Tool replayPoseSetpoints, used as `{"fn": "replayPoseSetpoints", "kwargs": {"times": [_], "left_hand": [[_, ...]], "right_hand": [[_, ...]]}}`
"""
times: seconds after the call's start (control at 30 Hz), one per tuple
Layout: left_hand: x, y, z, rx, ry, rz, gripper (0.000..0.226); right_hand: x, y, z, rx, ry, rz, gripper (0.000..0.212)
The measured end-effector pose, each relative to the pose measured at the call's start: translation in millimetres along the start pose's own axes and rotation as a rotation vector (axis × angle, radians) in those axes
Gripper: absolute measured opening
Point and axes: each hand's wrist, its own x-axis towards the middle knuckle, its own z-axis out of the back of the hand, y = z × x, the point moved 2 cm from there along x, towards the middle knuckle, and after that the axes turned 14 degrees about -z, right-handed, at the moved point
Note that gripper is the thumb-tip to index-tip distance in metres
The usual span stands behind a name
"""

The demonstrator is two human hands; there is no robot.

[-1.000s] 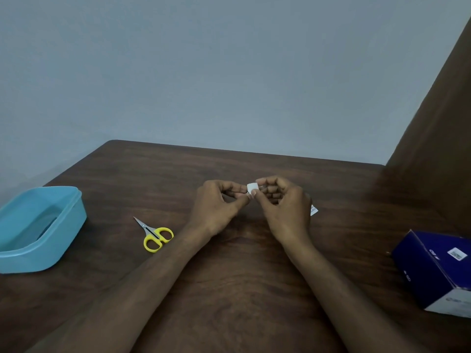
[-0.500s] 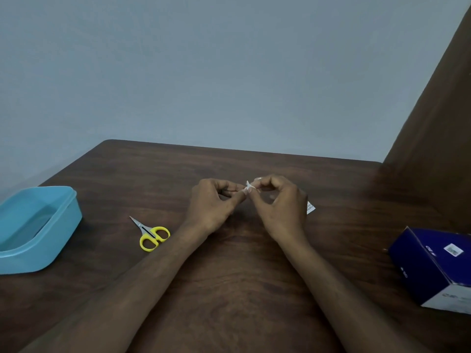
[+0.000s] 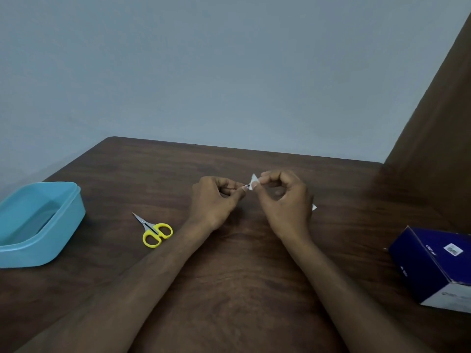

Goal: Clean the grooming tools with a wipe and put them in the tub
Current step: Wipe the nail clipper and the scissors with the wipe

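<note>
Both hands meet above the middle of the dark wooden table [image 3: 229, 289]. The left hand [image 3: 214, 200] has its fingers curled and pinches a small metal tool [image 3: 246, 186] between thumb and forefinger; only its tip shows, too little to tell which grooming tool it is. The right hand [image 3: 283, 200] is curled too, and its thumb and forefinger pinch a small folded white wipe [image 3: 254, 184]. The wipe sits right against the tip of the tool; whether it wraps round the tip cannot be told.

The rest is placed from the hands. The yellow-handled scissors [image 3: 154, 231] lie flat on the table to the left of the left wrist, closed, blades pointing away toward the far left. Further left, well apart from the scissors, the light blue tub [image 3: 63, 225] stands at the table's left edge; nothing can be made out inside it. Just behind the right hand, a scrap of white wrapper [image 3: 314, 207] peeks out on the table. Far to the right, near the table's edge, lies 1 dark blue box [image 3: 433, 263] with a white end.
</note>
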Motion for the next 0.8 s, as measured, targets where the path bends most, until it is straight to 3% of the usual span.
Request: {"fn": "replayPoseSetpoints", "kwargs": {"times": [0.17,0.4,0.5,0.63,0.8], "left_hand": [[-0.6,-4.3,-2.2,-0.035,0.047,-0.045,0.007],[0.0,-0.7,-1.1,-0.047,-0.012,-0.033,0.008],[0.3,2.1,-0.2,-0.075,-0.053,-0.032,0.009],[0.2,0.7,2.0,-0.04,-0.053,-0.075,0.012],[1.0,4.0,1.7,-0.048,-0.053,-0.077,0.011]], "right_hand": [[5.4,-6.8,2.1,-0.023,0.018,-0.084,0.019],[13.3,-11.9,10.8,0.216,-0.198,-0.211,0.017],[13.7,-12.8,5.4,0.365,-0.018,-0.292,0.01],[1.5,-1.3,-4.9,0.31,0.237,-0.171,0.004],[-2.8,0.5,-2.7,0.092,0.174,0.003,0.009]]}}
